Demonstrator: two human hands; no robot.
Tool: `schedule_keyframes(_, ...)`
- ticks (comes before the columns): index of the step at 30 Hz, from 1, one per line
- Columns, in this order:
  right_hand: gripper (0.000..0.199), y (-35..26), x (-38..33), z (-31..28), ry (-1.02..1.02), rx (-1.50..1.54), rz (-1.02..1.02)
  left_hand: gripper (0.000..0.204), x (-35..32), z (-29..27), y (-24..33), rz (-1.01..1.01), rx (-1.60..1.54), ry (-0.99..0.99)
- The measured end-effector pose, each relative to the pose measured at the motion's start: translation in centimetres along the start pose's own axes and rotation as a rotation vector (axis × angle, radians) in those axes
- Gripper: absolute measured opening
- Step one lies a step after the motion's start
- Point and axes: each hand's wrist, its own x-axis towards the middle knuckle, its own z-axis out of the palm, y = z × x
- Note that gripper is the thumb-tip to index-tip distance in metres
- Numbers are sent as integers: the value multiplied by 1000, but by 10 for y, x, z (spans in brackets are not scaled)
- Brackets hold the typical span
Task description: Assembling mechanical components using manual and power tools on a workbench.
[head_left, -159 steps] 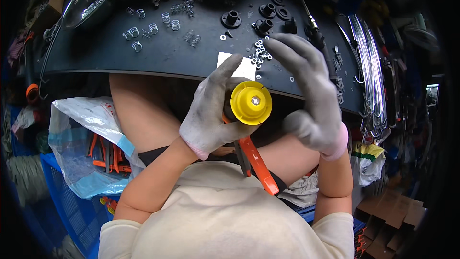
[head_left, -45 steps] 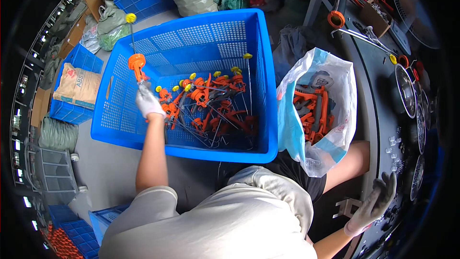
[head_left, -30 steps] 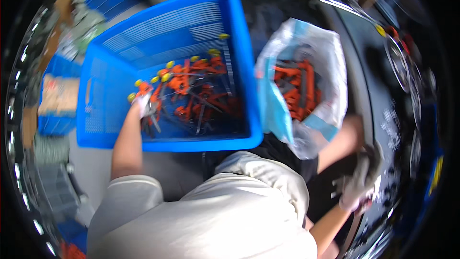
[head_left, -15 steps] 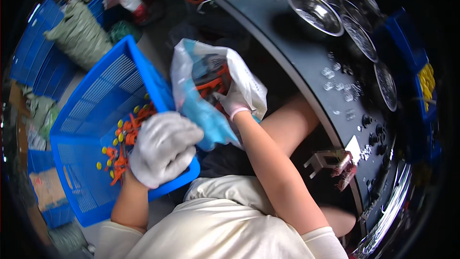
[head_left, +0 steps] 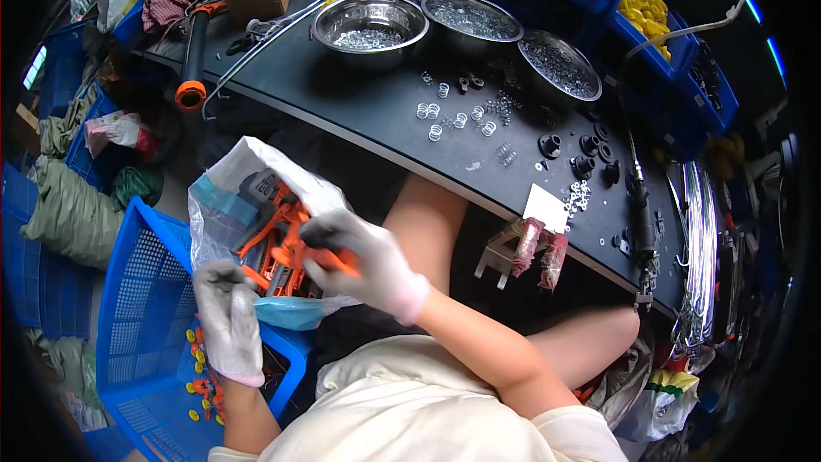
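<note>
My right hand [head_left: 372, 269], in a white glove with greyish fingers, is closed on an orange plastic part [head_left: 340, 262] at the mouth of a white and light-blue plastic bag [head_left: 295, 173]. Motion blurs its fingers, and most of the part is hidden. Inside the bag lie several orange parts with dark metal pieces [head_left: 278, 244]. My left hand [head_left: 229, 325], also gloved, is at the bag's near left rim with its fingers together and loosely stretched, holding nothing I can see. Beneath it stands a blue basket [head_left: 141, 291] containing orange parts with yellow knobs [head_left: 203, 387].
A dark workbench [head_left: 359, 107] carries steel bowls [head_left: 369, 30] of small metal parts, loose springs [head_left: 460, 120] and black round pieces [head_left: 550, 146]. A small fixture [head_left: 513, 248] juts from its near edge. Blue bins with yellow parts [head_left: 643, 13] stand at the back right.
The view has swung toward the bench. My right hand has come up out of the bag with an orange part. My left hand has gone from a curled shape to straighter fingers beside the bag.
</note>
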Motion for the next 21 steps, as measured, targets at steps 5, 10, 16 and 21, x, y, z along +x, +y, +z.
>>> schedule_keyframes(5,34,-61,-40,-65,-147,5,-226,57,-3,61,59,-375,-589,-551)
schedule_keyframes(10,68,-71,-68,-79,-246,-114,-133,53,5,107,85,-300,-970,-664)
schedule_keyframes(16,65,-67,-76,-90,165,-35,311,47,7,126,88,-262,-470,-832)
schedule_keyframes(21,48,-57,-73,-97,303,-180,225,22,23,114,62,-164,-203,-564)
